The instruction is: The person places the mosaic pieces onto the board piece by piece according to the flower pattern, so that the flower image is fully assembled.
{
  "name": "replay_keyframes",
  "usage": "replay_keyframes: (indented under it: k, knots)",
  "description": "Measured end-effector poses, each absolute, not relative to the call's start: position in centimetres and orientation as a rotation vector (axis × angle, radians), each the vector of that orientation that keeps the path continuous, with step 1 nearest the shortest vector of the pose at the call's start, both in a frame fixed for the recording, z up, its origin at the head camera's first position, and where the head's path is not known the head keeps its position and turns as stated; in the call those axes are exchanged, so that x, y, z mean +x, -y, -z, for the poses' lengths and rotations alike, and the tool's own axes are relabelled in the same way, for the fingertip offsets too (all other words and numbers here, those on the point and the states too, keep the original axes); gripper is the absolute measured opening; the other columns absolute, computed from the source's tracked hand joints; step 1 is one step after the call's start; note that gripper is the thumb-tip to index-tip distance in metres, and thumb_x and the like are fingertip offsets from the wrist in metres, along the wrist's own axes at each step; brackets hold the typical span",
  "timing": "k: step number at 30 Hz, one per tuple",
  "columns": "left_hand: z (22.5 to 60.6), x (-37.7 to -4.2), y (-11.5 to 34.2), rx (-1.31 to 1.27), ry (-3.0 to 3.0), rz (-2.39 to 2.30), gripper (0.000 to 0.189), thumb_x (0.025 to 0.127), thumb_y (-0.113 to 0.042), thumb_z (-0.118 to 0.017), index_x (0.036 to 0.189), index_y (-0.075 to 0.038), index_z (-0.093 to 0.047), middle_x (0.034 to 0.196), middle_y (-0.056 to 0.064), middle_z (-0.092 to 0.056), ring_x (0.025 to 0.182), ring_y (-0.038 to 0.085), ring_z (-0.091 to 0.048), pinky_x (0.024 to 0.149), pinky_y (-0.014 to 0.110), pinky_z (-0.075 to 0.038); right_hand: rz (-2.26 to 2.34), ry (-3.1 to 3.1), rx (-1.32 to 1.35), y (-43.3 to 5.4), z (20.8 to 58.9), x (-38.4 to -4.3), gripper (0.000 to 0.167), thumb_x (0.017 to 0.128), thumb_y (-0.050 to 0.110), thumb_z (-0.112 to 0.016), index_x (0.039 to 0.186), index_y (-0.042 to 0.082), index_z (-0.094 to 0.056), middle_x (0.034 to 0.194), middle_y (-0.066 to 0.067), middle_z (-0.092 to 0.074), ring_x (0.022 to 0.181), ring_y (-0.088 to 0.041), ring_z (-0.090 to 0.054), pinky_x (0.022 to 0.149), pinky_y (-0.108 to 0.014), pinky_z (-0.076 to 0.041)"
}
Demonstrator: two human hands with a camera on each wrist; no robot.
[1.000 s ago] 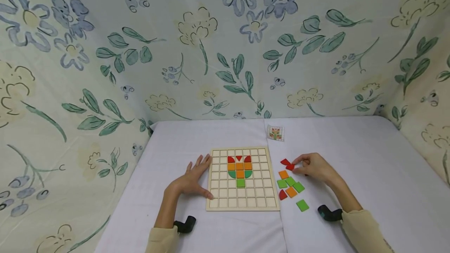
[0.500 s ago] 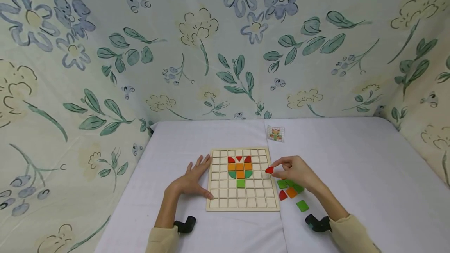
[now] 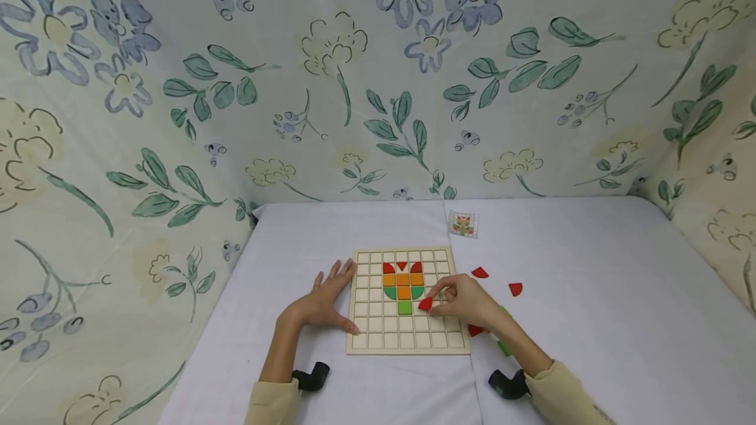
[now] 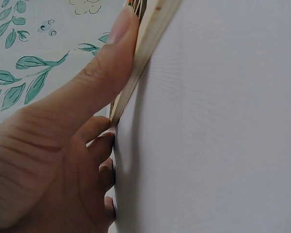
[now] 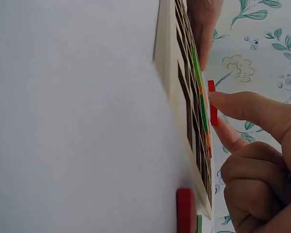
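A wooden grid board (image 3: 378, 341) lies on the table with coloured tiles forming a tulip shape: red at the top, orange squares (image 3: 403, 292) below, dark green curved tiles, then a light green square (image 3: 404, 307). Along the board's left side rests my left hand (image 3: 315, 303), fingers spread, thumb (image 4: 121, 34) against the wooden edge in the left wrist view. Between thumb and index finger, my right hand (image 3: 466, 300) pinches a red quarter-circle tile (image 3: 425, 305) just right of the light green square. In the right wrist view this tile (image 5: 214, 116) is slightly apart from the board.
Right of the board lie loose red tiles (image 3: 480, 273), one (image 3: 516, 289) farther right. More red, orange and green tiles are partly hidden beneath the right forearm. A small pattern card (image 3: 463, 223) lies at the back. Flowered cloth (image 3: 331, 117) hangs behind the white-covered table.
My right hand has carried the red tile leftward from the loose pile to above the board. A red tile at far right is now uncovered. The left hand stays put.
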State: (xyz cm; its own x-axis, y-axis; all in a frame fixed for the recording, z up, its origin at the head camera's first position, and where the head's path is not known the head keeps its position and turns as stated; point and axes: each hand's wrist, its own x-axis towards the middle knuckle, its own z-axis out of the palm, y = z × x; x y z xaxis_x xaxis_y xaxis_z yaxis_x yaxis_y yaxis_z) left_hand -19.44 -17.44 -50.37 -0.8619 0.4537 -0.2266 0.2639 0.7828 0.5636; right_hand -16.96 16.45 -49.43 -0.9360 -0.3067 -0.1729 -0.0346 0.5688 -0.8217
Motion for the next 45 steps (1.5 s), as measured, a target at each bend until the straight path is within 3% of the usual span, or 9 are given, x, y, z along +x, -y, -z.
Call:
replay_keyframes:
  k: [12, 23, 32, 45]
  knots:
    - [50.32, -19.61, 17.51, 0.553, -2.618, -0.752, 0.138, 0.062, -0.045, -0.098, 0.167, -0.013, -0.014, 0.176, 0.002, -0.006, 0.164, 0.028, 0.006, 0.132, 0.058, 0.006, 1.262, -2.574, -0.267, -15.57, 49.53, -16.75, 0.022, 0.078, 0.017, -0.090, 0.095, 0.015, -0.077, 0.056, 0.004, -0.031, 0.051, -0.012, -0.026, 0.048, -0.021, -0.019]
    - [50.53, -19.44, 17.55, 0.544, -2.626, -0.758, 0.138, 0.062, -0.044, -0.099, 0.167, -0.012, -0.015, 0.176, 0.003, -0.008, 0.164, 0.029, 0.005, 0.132, 0.059, 0.005, 1.285, -2.519, -0.356, -15.44, 49.93, -17.00, 0.017, 0.083, 0.016, -0.087, 0.099, 0.015, -0.080, 0.056, 0.005, -0.030, 0.051, -0.011, -0.026, 0.049, -0.020, -0.020]
    - [50.59, -19.46, 17.45, 0.551, -2.621, -0.768, 0.138, 0.062, -0.045, -0.098, 0.167, -0.012, -0.015, 0.176, 0.003, -0.008, 0.164, 0.030, 0.005, 0.132, 0.060, 0.005, 1.335, -2.490, -0.412, -15.40, 49.90, -17.07, 0.019, 0.082, 0.012, -0.087, 0.100, 0.009, -0.081, 0.053, 0.006, -0.031, 0.048, -0.008, -0.027, 0.048, -0.019, -0.021]
    - [50.46, -19.49, 17.42, 0.548, -2.621, -0.772, 0.137, 0.062, -0.045, -0.098, 0.167, -0.012, -0.016, 0.176, 0.003, -0.007, 0.164, 0.029, 0.005, 0.132, 0.060, 0.005, 1.370, -2.488, -0.350, -15.54, 49.61, -17.05, 0.020, 0.079, 0.012, -0.089, 0.099, 0.010, -0.084, 0.052, 0.005, -0.031, 0.048, -0.010, -0.027, 0.047, -0.019, -0.019]
